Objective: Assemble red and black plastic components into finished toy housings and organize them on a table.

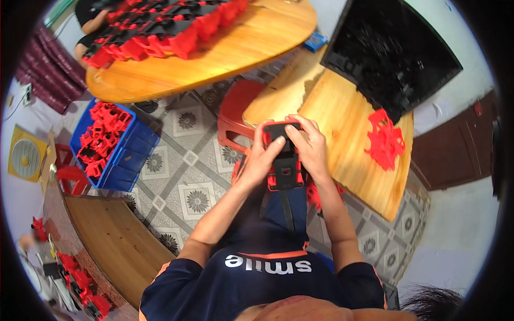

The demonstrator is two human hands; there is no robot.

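Above my lap I hold a red-and-black plastic assembly (286, 172), a black plate set in a red frame. My left hand (261, 160) grips its left side, thumb pressed on the black top. On the other side my right hand (311, 145) is wrapped around the edge, its thumb also on the black face near the upper end. The fingers beneath the part are hidden. To the right, a small pile of red plastic frames (384, 140) lies on the wooden table (342, 125). Behind it, loose black parts (385, 83) fill a large black tray (428, 43).
A yellow wooden table (241, 45) at the far side bears rows of red-and-black assemblies (166, 32), with another person's arm (93, 24) beside them. A blue crate (126, 160) of red parts stands left. A red stool (235, 109) is ahead. More assemblies (80, 278) lie lower left.
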